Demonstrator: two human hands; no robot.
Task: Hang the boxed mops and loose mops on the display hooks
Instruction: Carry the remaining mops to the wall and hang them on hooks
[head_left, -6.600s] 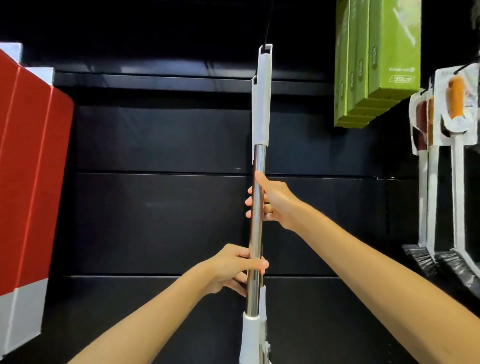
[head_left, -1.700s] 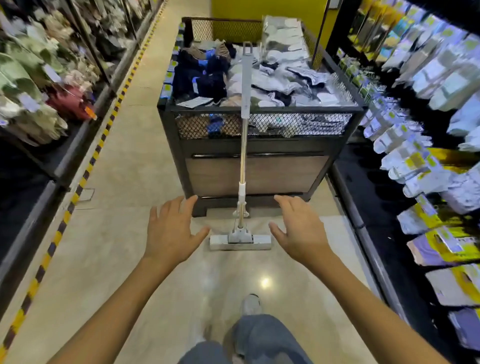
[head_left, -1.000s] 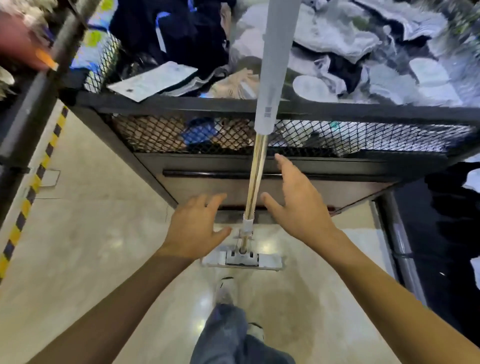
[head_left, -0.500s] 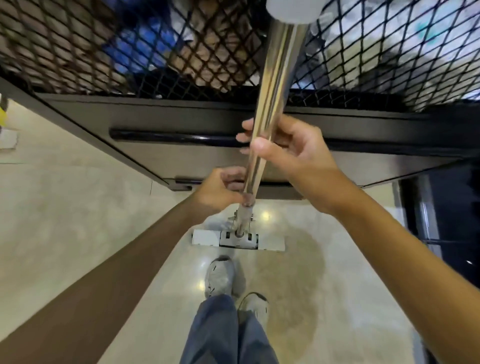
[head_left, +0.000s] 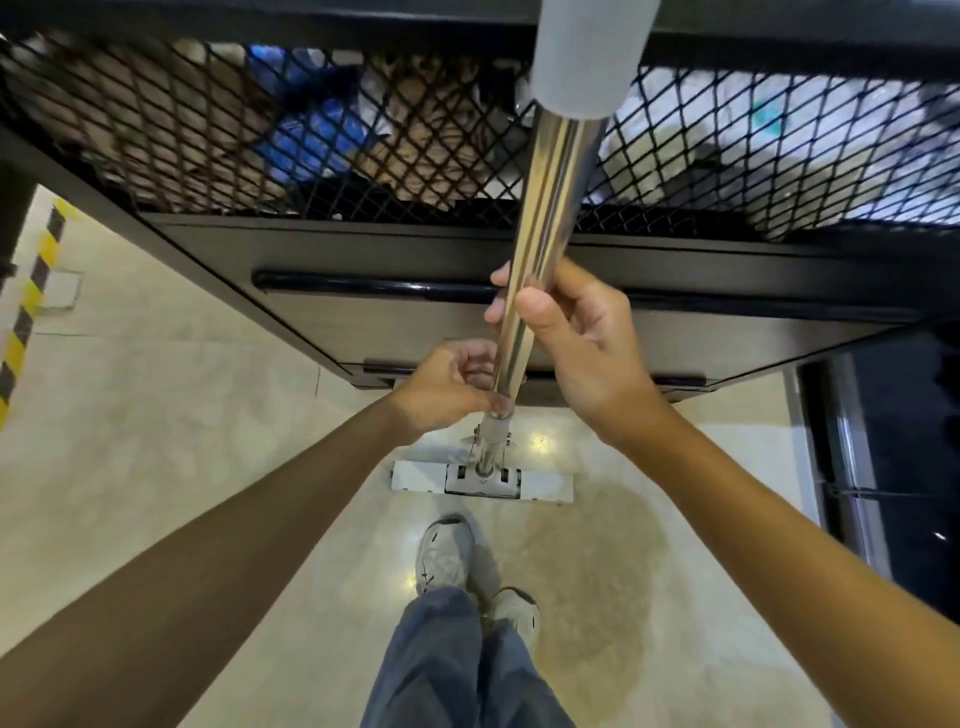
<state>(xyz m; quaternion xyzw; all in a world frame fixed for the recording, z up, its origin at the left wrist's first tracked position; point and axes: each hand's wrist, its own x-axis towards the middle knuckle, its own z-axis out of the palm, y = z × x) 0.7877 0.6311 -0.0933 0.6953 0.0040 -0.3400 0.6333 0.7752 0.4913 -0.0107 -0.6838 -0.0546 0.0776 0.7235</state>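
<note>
A loose mop stands upright in front of me, its shiny steel pole (head_left: 550, 197) rising to a grey grip sleeve (head_left: 587, 52) at the top edge. Its flat white head (head_left: 415, 475) rests on the floor. My right hand (head_left: 576, 338) is wrapped around the pole at mid height. My left hand (head_left: 452, 389) grips the pole just below it, right above the grey joint collar (head_left: 493, 427). No display hooks or boxed mops are in view.
A black mesh bin (head_left: 260, 130) full of socks and cloth goods stands directly behind the mop, its dark base panel (head_left: 415, 322) close to my hands. My feet (head_left: 447, 556) are on the beige floor. A yellow-black floor stripe (head_left: 26, 312) runs at left; a dark shelf base (head_left: 883, 467) at right.
I turned from the black display wall to the aisle and walked up to the mop leaning on the bin. Both hands, open a second ago, have closed on its pole.
</note>
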